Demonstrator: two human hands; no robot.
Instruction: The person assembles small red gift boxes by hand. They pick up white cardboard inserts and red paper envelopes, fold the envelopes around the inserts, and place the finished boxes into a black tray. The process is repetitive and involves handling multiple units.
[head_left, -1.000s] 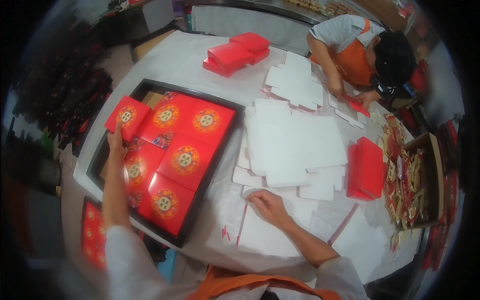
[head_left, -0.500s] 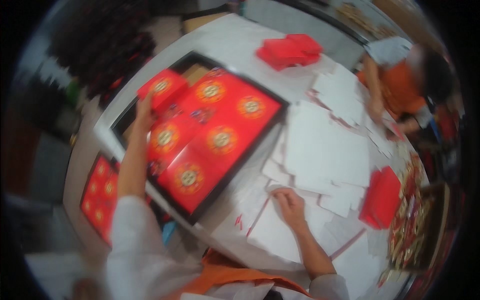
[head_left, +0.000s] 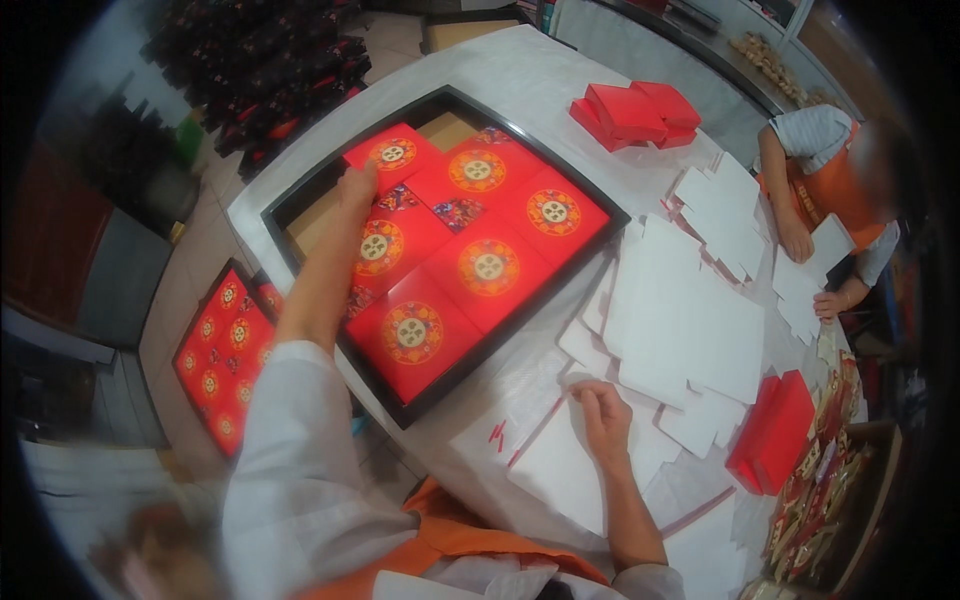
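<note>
My left hand (head_left: 358,188) grips the near edge of a red box (head_left: 397,153) with a round floral print, at the far-left part of a black-rimmed tray (head_left: 507,312). More red boxes (head_left: 490,265) of the same kind sit side by side in this tray, with small dark patterned patches between them. My right hand (head_left: 604,415) is closed with curled fingers above flat white cardboard blanks (head_left: 572,490). Whether anything is pinched in its fingers is hidden.
Further white blanks (head_left: 680,310) overlap on the table's right half. Folded red boxes (head_left: 635,115) lie at the back, another red pair (head_left: 772,432) at right. A co-worker (head_left: 825,190) handles blanks across the table. A second filled tray (head_left: 225,355) stands lower left; wrapped packets (head_left: 825,460) lie far right.
The red box in my left hand has gone from raised and tilted to lying lower in the tray. My right hand stays over the blanks. The co-worker's hands have shifted onto a white blank.
</note>
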